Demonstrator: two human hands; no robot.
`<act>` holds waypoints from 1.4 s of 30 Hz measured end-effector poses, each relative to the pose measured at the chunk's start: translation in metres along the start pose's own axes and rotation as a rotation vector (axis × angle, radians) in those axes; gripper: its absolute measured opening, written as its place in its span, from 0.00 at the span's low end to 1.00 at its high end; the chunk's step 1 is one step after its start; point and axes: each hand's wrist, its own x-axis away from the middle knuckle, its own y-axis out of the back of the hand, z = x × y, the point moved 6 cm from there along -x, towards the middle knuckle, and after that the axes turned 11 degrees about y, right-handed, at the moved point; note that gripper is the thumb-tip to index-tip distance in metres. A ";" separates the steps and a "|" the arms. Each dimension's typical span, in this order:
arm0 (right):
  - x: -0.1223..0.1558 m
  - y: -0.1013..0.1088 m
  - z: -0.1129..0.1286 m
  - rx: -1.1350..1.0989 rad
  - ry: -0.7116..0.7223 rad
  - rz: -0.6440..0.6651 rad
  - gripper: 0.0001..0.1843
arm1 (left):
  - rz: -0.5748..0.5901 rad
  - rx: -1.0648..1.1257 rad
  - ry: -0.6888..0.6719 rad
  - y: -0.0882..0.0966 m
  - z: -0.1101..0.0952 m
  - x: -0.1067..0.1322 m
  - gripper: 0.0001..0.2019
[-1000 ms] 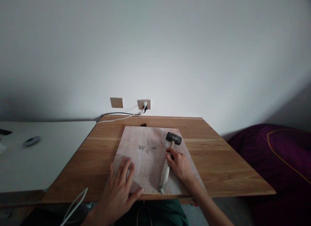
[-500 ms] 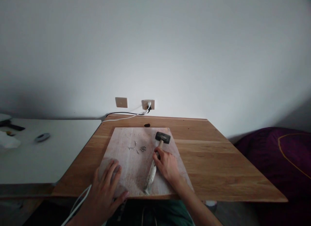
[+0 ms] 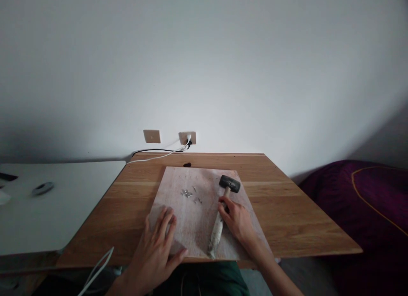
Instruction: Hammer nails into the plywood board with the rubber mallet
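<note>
My right hand (image 3: pixel 236 219) is closed around the wooden handle of a mallet (image 3: pixel 216 234), just below its black head (image 3: pixel 230 184). The mallet lies slantwise over the right side of a pale wooden board (image 3: pixel 191 228), its grip end near the board's front edge. At the board's front left corner, my left hand (image 3: pixel 159 241) rests with fingers spread, the thumb close to the front edge. Several small loose nails (image 3: pixel 187 193) lie on the board between the hands. Tiny upright points, perhaps nails, stand in a row near the far edge.
The board sits on a wooden table (image 3: pixel 296 228) against a white wall. Cables (image 3: pixel 153 158) run to a wall socket (image 3: pixel 188 138). To the left is a white table (image 3: pixel 79 202) with a roll of tape (image 3: pixel 43 188). A purple beanbag (image 3: pixel 366 202) stands at the right.
The board has shifted right across the table, along with both hands and the mallet. The loose nails have slid and lie in a different arrangement. The view has turned slightly right.
</note>
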 end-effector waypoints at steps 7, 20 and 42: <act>0.017 0.011 -0.016 -0.086 0.009 0.005 0.21 | -0.030 -0.022 0.019 0.004 -0.024 0.006 0.34; 0.001 0.006 0.013 -0.099 0.046 0.045 0.17 | -0.069 -0.028 0.038 0.014 -0.008 0.015 0.34; 0.025 0.029 -0.033 -0.292 -0.040 -0.195 0.24 | 0.371 0.244 -0.001 -0.033 -0.009 -0.147 0.12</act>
